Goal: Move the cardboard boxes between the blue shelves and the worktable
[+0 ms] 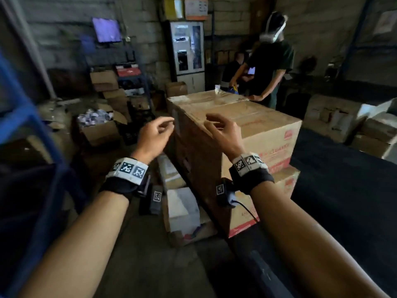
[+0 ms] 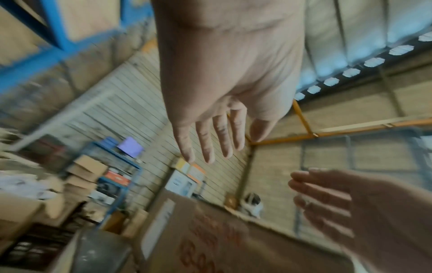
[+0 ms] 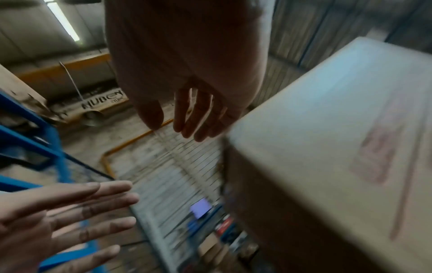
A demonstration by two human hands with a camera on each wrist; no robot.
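Reaching forward with both arms, the person held the left hand and the right hand empty and loosely curled, fingers relaxed, just short of the large brown corrugated cardboard box that sat on top of a second printed cardboard box in the middle of the scene. Neither hand touched the carton; the left hung off its left face, the right over its near top edge. In the right wrist view the right hand's fingers were straight and close to the box's corner.

The top box looked stiff and square-edged, its flaps sealed flat with glossy clear tape, its right face carrying red print. Judging by its bulk, it would probably be heavy or at least awkward, too wide for one hand. The taped top would be slick, so the matte side walls or the bottom edges at opposite corners seemed the safer hold, with palms pressed inward. The lower box might shift if the upper one were dragged rather than lifted.

The blue metal shelf frame stood at the near left, painted and hard-edged. An open carton of small white packets lay on the floor at far left, and another person leaned at the far end of the stack.
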